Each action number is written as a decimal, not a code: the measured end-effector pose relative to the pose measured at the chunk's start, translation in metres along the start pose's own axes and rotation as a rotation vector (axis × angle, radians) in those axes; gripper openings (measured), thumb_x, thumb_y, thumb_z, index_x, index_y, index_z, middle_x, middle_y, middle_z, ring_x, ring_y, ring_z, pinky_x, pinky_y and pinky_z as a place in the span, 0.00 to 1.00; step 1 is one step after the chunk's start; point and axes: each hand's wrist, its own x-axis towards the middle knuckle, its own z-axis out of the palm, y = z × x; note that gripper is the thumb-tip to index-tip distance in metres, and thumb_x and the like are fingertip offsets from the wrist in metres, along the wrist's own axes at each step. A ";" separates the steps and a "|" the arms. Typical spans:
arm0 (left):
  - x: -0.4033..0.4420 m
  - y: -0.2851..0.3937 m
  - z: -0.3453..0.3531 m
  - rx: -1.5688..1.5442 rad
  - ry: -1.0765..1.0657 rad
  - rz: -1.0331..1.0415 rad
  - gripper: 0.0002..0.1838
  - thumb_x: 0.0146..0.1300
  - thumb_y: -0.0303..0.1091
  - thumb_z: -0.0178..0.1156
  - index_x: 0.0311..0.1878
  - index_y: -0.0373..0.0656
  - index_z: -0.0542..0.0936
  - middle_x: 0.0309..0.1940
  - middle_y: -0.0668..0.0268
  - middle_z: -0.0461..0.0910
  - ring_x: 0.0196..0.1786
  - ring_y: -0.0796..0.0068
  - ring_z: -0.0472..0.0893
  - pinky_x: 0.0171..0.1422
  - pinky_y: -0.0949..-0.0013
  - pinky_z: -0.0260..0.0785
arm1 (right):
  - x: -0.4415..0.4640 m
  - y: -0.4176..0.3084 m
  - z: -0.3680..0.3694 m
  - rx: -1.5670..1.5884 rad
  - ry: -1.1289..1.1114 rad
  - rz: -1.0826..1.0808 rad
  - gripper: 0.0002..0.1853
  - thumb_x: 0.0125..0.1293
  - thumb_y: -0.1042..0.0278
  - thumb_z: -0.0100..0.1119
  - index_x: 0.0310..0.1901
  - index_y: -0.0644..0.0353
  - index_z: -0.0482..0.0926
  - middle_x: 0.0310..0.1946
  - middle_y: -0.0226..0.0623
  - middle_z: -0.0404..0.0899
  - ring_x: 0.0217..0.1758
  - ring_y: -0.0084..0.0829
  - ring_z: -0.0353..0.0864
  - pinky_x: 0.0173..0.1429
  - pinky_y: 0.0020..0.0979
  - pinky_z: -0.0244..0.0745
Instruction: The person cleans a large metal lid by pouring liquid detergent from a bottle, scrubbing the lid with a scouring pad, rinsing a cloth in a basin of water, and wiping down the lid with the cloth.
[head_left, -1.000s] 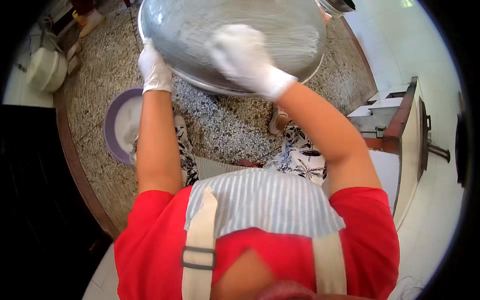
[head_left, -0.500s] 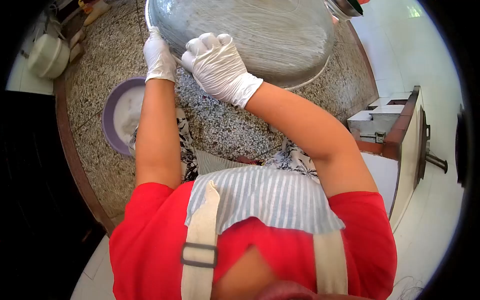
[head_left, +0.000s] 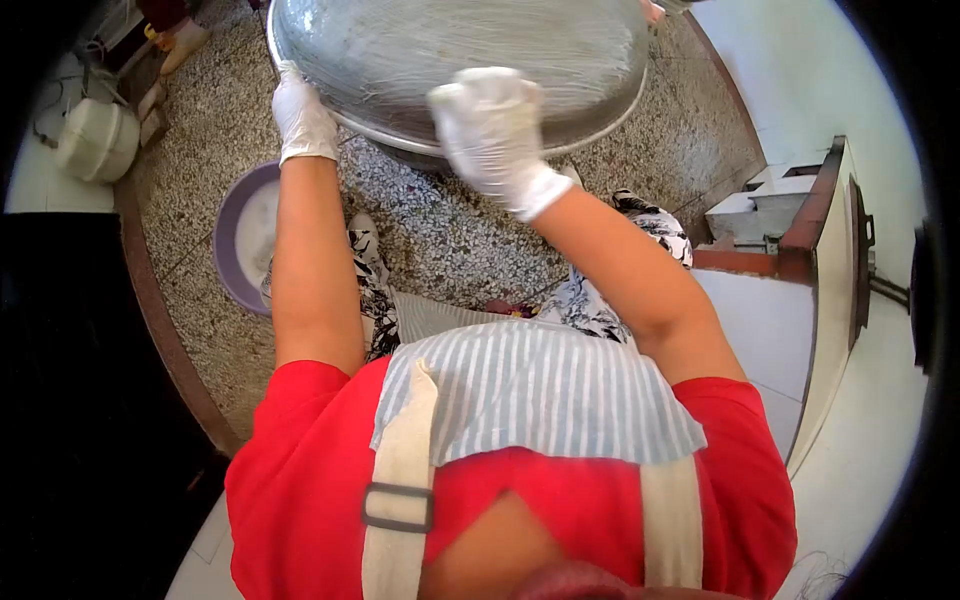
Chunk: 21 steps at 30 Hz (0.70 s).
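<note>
A large metal basin (head_left: 470, 50), its broad face streaked with whitish suds, fills the top of the view. At its left rim my left hand (head_left: 304, 115), in a white glove, is closed around the edge. My right hand (head_left: 490, 128), also gloved in white, is over the lower part of the basin with its fingers curled; what they hold, if anything, is hidden. Beside my left forearm a purple tub (head_left: 228, 240) with whitish contents sits on the floor.
A white rounded container (head_left: 98, 140) is at the upper left, near another person's foot (head_left: 186, 46). On the right are a brown-edged counter (head_left: 812, 225) and a white tiled wall. Speckled floor runs under the basin.
My right hand moved from over the basin's face to its left lower rim, then back right and slightly up. My left hand keeps its hold on the rim.
</note>
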 end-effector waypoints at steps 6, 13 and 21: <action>0.023 -0.015 -0.014 -0.045 -0.074 0.032 0.26 0.75 0.50 0.48 0.57 0.32 0.76 0.50 0.59 0.81 0.47 0.61 0.80 0.53 0.58 0.73 | -0.023 -0.001 0.003 0.135 -0.175 -0.108 0.06 0.59 0.68 0.60 0.36 0.42 0.78 0.40 0.24 0.75 0.49 0.27 0.73 0.52 0.38 0.61; -0.009 -0.002 -0.013 0.016 0.028 -0.043 0.30 0.73 0.54 0.49 0.61 0.34 0.72 0.55 0.58 0.78 0.50 0.60 0.79 0.55 0.59 0.73 | -0.094 0.098 -0.038 0.283 0.012 0.509 0.05 0.67 0.69 0.56 0.39 0.59 0.78 0.28 0.37 0.76 0.26 0.36 0.76 0.32 0.34 0.73; -0.099 0.007 -0.018 -0.050 -0.157 -0.233 0.34 0.73 0.51 0.50 0.71 0.35 0.58 0.67 0.52 0.64 0.66 0.56 0.68 0.70 0.55 0.64 | -0.093 0.109 -0.058 1.677 0.545 1.631 0.11 0.73 0.63 0.53 0.41 0.62 0.77 0.30 0.29 0.77 0.25 0.22 0.73 0.30 0.23 0.67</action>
